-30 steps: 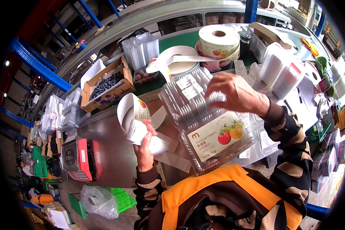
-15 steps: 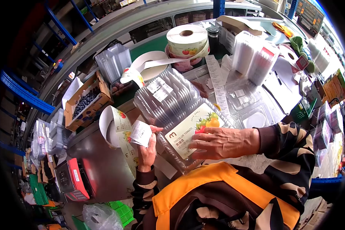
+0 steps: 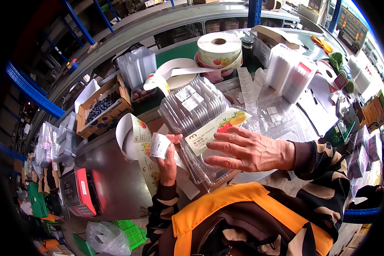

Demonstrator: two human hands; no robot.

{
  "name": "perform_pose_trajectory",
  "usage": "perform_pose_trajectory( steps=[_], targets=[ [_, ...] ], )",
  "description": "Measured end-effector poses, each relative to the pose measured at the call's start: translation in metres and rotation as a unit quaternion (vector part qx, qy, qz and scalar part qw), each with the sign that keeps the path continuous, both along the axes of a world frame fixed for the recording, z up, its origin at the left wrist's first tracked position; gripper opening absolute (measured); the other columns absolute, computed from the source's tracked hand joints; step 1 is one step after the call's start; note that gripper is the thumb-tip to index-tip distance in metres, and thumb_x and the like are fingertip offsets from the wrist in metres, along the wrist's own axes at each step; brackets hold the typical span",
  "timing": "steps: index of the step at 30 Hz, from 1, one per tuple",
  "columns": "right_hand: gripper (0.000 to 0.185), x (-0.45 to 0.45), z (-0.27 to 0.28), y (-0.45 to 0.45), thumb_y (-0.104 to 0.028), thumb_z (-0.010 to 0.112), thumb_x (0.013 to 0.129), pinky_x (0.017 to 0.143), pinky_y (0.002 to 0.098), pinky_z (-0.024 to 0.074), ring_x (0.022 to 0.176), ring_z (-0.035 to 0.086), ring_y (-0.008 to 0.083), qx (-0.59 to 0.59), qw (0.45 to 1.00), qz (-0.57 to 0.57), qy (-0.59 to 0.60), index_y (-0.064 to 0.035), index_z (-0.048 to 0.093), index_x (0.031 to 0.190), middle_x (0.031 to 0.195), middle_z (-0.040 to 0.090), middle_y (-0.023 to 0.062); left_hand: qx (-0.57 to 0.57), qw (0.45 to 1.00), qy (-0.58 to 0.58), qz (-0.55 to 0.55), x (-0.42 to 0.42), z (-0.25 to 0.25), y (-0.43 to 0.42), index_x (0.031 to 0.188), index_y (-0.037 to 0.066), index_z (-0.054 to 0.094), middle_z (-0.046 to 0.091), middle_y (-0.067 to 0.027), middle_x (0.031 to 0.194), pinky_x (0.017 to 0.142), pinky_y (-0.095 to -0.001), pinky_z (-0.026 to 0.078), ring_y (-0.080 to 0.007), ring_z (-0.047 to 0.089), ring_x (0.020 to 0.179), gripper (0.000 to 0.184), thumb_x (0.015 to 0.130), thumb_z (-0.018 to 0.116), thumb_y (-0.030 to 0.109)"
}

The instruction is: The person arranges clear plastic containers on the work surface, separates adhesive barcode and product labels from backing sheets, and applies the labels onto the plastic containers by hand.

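My left hand (image 3: 168, 167) pinches a short strip of white printed labels (image 3: 160, 146) between thumb and fingers. My right hand (image 3: 252, 150) has its fingers stretched out over a clear plastic clamshell box (image 3: 209, 177). On the box is a cream "Tricolor Tomato" label (image 3: 207, 135) with tomato pictures, partly hidden by those fingers. Whether the fingertips press on it, I cannot tell. Just behind lies a stack of clear clamshell boxes (image 3: 192, 104), with white stickers on top. A loose ribbon of tomato labels (image 3: 141, 136) curls left of my left hand.
Big label rolls (image 3: 219, 47) stand at the back. A carton of blueberries (image 3: 102, 106) is on the left, above a red scale (image 3: 79, 192). Upright stacks of clear boxes (image 3: 288, 72) and papers (image 3: 313, 111) occupy the right side. A green basket (image 3: 130, 234) is below the table.
The view has shifted slightly. My right hand's fingers are more spread, and the tomato label now appears farther from the box's near edge. My left hand still holds the white label strip.
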State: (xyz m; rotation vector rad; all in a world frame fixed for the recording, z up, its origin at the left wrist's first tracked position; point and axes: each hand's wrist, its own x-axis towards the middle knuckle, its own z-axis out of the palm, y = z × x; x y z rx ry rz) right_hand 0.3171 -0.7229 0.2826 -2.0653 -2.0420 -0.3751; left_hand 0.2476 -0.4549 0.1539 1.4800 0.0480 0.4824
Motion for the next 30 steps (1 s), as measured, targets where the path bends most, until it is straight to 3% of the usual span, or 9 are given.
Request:
perform_pose_trajectory(
  steps=[3,6,7,9,15,17,19,28,30],
  targets=[
    [0.053,0.025,0.011,0.019,-0.013,0.056,0.09,0.09,0.0389,0.0472,0.109,0.059,0.0291,0.056,0.994,-0.091,-0.04,-0.0083,0.041,0.14,0.125,0.055,0.0166,-0.016,0.983,-0.093,0.157,-0.012,-0.006,-0.014,0.111,0.0,0.052,0.06,-0.0093,0.1,0.081,-0.0292,0.042,-0.0163,0.054,0.09,0.019,0.096,0.043,0.009],
    [0.035,0.036,0.014,0.047,-0.015,0.054,0.092,0.074,0.0376,0.0489,0.084,0.064,0.0256,0.029,0.988,-0.147,-0.027,-0.003,0.049,0.125,0.094,0.061,0.0123,0.135,0.975,-0.145,0.1,-0.03,-0.005,-0.028,0.107,0.001,0.054,0.059,-0.0113,0.097,0.081,-0.0314,0.043,-0.0195,0.053,0.091,0.017,0.092,0.045,0.004],
    [0.033,0.038,0.014,0.056,-0.015,0.053,0.092,0.07,0.0373,0.0494,0.081,0.065,0.0259,0.023,0.986,-0.158,-0.047,-0.0017,0.05,0.122,0.09,0.06,0.0119,0.365,0.92,-0.136,0.028,-0.03,0.009,-0.021,0.107,0.0,0.052,0.06,-0.0113,0.101,0.085,-0.0321,0.046,-0.0204,0.058,0.091,0.018,0.091,0.045,-0.002],
    [0.03,0.035,0.019,0.071,-0.014,0.053,0.091,0.064,0.0363,0.0497,0.073,0.065,0.0266,-0.008,0.988,-0.147,-0.039,-0.0004,0.051,0.118,0.085,0.06,0.0111,0.254,0.96,-0.122,0.011,-0.024,0.026,-0.042,0.106,-0.001,0.054,0.063,-0.0137,0.105,0.086,-0.0335,0.048,-0.024,0.061,0.094,0.019,0.089,0.046,-0.006],
    [0.012,0.049,0.061,0.044,-0.005,0.06,0.088,0.058,0.039,0.0509,0.07,0.067,0.0311,0.145,0.97,-0.173,0.088,-0.0027,0.06,0.099,0.081,0.067,0.0159,0.278,0.953,-0.114,0.021,-0.025,-0.007,-0.033,0.105,-0.001,0.057,0.065,-0.0133,0.102,0.083,-0.0344,0.05,-0.0247,0.065,0.094,0.022,0.085,0.052,-0.008],
    [0.014,0.065,0.081,0.001,-0.01,0.055,0.095,0.061,0.0305,0.0544,0.074,0.071,0.0248,0.323,0.89,-0.298,0.119,-0.0006,0.056,0.105,0.093,0.07,0.015,0.334,0.932,-0.124,0.06,-0.022,-0.01,-0.037,0.105,0.0,0.06,0.066,-0.0113,0.097,0.083,-0.0344,0.051,-0.0253,0.065,0.092,0.023,0.083,0.056,-0.007],
    [0.019,0.098,0.079,-0.067,-0.012,0.051,0.099,0.062,0.0282,0.0552,0.077,0.071,0.0213,0.506,0.769,-0.296,0.254,-0.001,0.053,0.114,0.1,0.069,0.015,0.181,0.979,-0.088,0.024,-0.024,-0.003,-0.045,0.104,-0.001,0.059,0.064,-0.0112,0.101,0.085,-0.0344,0.049,-0.0237,0.063,0.092,0.022,0.085,0.053,-0.008],
    [0.039,0.031,-0.192,-0.282,0.0,0.039,0.094,0.071,0.0462,0.0609,0.09,0.068,0.0339,0.58,0.347,-0.488,0.553,0.002,0.033,0.132,0.118,0.056,0.02,-0.013,0.999,-0.029,0.014,-0.013,0.013,-0.02,0.12,0.001,0.055,0.065,-0.0088,0.095,0.069,-0.0262,0.044,-0.0095,0.053,0.074,0.029,0.1,0.047,0.021],
    [0.042,0.009,-0.249,-0.284,0.002,0.04,0.091,0.065,0.052,0.0596,0.084,0.066,0.0401,0.629,0.168,-0.568,0.504,0.0023,0.032,0.132,0.12,0.05,0.0206,-0.02,0.998,-0.014,0.05,-0.01,0.031,-0.018,0.121,0.0,0.055,0.065,-0.0091,0.094,0.065,-0.0254,0.044,-0.0084,0.052,0.071,0.035,0.1,0.046,0.027]
  ],
)
